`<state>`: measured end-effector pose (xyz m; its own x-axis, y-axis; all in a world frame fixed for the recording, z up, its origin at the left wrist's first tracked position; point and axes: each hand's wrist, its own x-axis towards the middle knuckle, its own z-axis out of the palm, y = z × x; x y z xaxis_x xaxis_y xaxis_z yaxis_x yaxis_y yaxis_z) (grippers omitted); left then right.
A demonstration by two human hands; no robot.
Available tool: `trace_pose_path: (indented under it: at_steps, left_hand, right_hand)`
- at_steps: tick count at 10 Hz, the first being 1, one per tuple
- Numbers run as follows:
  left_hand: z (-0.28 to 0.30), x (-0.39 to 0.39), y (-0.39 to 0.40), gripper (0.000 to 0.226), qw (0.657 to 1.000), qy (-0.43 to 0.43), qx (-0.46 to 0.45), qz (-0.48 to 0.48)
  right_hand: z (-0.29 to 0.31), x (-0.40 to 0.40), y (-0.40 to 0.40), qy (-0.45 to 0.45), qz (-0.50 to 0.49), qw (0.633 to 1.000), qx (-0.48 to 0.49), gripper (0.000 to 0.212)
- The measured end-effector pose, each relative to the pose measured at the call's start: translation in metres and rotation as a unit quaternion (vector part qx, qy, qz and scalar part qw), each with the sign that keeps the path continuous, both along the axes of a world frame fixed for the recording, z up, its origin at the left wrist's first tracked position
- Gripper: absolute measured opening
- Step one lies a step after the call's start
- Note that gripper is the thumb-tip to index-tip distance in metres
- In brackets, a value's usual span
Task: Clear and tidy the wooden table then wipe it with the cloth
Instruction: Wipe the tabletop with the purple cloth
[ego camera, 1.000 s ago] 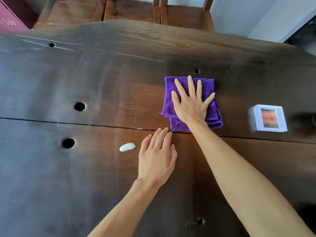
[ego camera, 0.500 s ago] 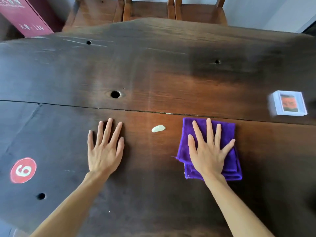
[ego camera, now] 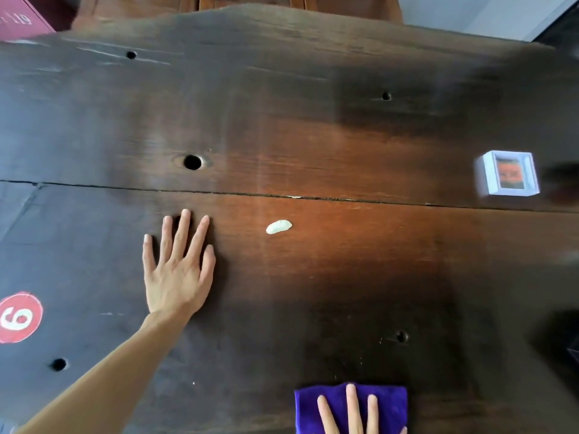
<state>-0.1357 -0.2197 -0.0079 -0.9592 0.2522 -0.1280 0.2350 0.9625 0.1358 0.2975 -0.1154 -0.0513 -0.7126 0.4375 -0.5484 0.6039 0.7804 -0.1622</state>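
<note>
- At the far left, about nine o'clock, a red round sticker [ego camera: 18,317] with a white numeral lies on the dark wooden table [ego camera: 313,120].
- The left hand [ego camera: 177,277] lies palm down on the bare wood at roughly eight o'clock from centre, fingers straight and slightly spread, holding nothing; it reads as a brace.
- Just right of centre sits a small white smear [ego camera: 279,227], an elongated blob whose long axis runs from lower left to upper right, just below the crack between the two boards.
- The purple cloth [ego camera: 391,405], folded, is at the near edge at about five o'clock. The right hand [ego camera: 354,418] presses it flat with straight fingers; only the fingers show, the palm being cut off by the frame.
- From the cloth the smear lies toward eleven o'clock, well apart. From the left hand it lies toward two o'clock and nearer, yet that hand has no cloth, so I judge the right hand must carry the cloth up and leftward across the blob.
- At three o'clock a small white box [ego camera: 507,173] with a picture on top stands on the far board, well apart from both hands.
</note>
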Motion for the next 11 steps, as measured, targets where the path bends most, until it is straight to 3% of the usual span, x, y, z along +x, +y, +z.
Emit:
trace_pose_path:
  at_steps: [2, 3, 4, 6, 8, 10, 11]
  left_hand:
    - [-0.002, 0.000, -0.002, 0.059, 1.000, 0.008, -0.003, 0.002]
    - [-0.001, -0.002, -0.001, 0.059, 1.000, 0.006, 0.004, 0.009]
    - [0.001, -0.004, -0.001, 0.059, 1.000, 0.004, 0.004, 0.010]
    - [0.004, -0.006, 0.002, 0.060, 1.000, 0.004, 0.008, 0.018]
    - [0.002, -0.010, 0.008, 0.054, 0.995, 0.099, 0.012, 0.019]
    - [-0.008, -0.020, 0.011, 0.056, 0.994, 0.106, 0.026, 0.013]
    - [-0.011, -0.032, 0.005, 0.044, 0.996, 0.085, 0.034, -0.015]
  right_hand:
    - [0.014, -0.062, 0.052, 0.061, -0.011, 0.995, 0.078, 0.062]
    - [0.054, -0.228, 0.125, 0.100, 0.014, 0.992, 0.070, 0.061]
    - [0.053, -0.298, 0.162, 0.104, 0.047, 0.986, 0.125, 0.058]
    - [0.055, -0.463, 0.242, 0.139, 0.093, 0.976, 0.142, 0.056]
    - [0.056, -0.609, 0.286, 0.164, 0.045, 0.977, 0.127, 0.054]
    - [0.058, -0.742, 0.304, 0.182, 0.015, 0.973, 0.138, 0.055]
    - [0.062, -0.801, 0.311, 0.179, 0.006, 0.973, 0.142, 0.056]
